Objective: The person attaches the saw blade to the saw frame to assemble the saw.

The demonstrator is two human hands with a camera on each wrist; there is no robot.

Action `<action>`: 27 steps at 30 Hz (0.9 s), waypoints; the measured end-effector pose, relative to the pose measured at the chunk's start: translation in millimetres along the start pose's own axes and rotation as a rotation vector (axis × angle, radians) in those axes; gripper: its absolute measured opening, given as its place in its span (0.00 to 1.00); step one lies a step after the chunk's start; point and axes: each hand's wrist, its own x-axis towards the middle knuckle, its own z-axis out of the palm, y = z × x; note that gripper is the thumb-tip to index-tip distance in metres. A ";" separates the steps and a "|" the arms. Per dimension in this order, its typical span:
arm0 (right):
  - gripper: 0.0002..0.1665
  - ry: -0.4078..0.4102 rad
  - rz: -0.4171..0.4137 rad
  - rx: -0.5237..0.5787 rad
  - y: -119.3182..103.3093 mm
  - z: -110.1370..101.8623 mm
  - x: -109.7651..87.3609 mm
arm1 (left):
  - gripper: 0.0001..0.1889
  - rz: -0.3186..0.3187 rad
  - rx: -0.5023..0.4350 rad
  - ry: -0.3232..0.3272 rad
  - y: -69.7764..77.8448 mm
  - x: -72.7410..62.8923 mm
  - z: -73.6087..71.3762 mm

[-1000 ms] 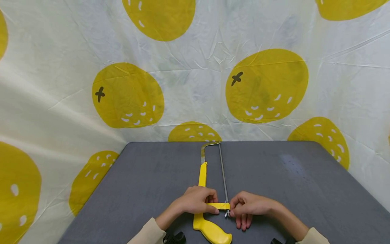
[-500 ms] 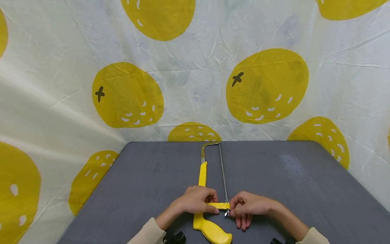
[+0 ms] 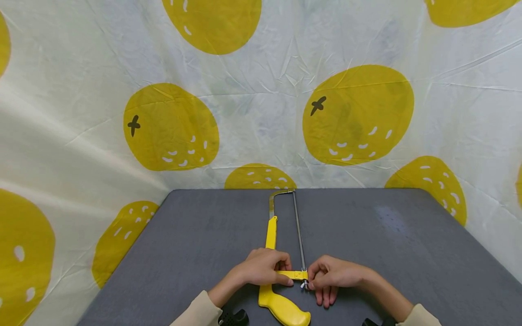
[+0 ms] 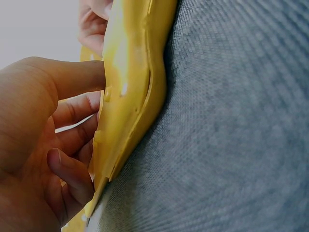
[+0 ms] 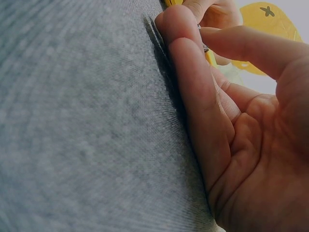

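Note:
A hacksaw [image 3: 271, 233] with a yellow frame and handle lies on the grey table, its thin blade [image 3: 298, 226] on the right side. My left hand [image 3: 265, 267] grips the saw's frame just above the handle, thumb and fingers around the short yellow crossbar. In the left wrist view the left thumb presses against the yellow handle [image 4: 133, 72]. At the blade's near end, my right hand [image 3: 336, 274] pinches the small metal wing nut [image 3: 304, 285] with thumb and index finger. The right hand's lower fingers [image 5: 195, 82] rest along the tabletop, and its fingertips partly hide the nut.
The grey table [image 3: 195, 235] runs back to a white cloth [image 3: 261, 122] printed with yellow fruit, which hangs behind and at the sides. A black wrist device [image 3: 234, 318] sits by the left sleeve.

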 end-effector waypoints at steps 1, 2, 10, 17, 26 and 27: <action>0.22 0.000 0.000 0.000 0.1 0.2 0.0 | 0.10 0.001 0.003 0.000 0.3 -0.2 -0.1; 0.22 0.001 0.000 0.000 0.2 0.4 0.0 | 0.10 -0.001 -0.002 -0.001 0.6 -0.4 -0.2; 0.21 0.008 0.001 -0.001 1.0 1.5 0.3 | 0.10 0.009 -0.013 -0.005 -0.5 -0.8 0.5; 0.21 0.005 -0.003 0.000 2.0 2.1 1.0 | 0.10 0.008 -0.001 -0.002 -0.1 -1.7 0.5; 0.21 0.010 -0.007 -0.003 3.9 3.0 1.2 | 0.10 -0.001 0.001 0.006 1.6 -2.9 0.5; 0.21 0.011 -0.007 -0.003 4.1 3.1 1.2 | 0.10 0.000 0.001 0.005 1.5 -3.0 0.7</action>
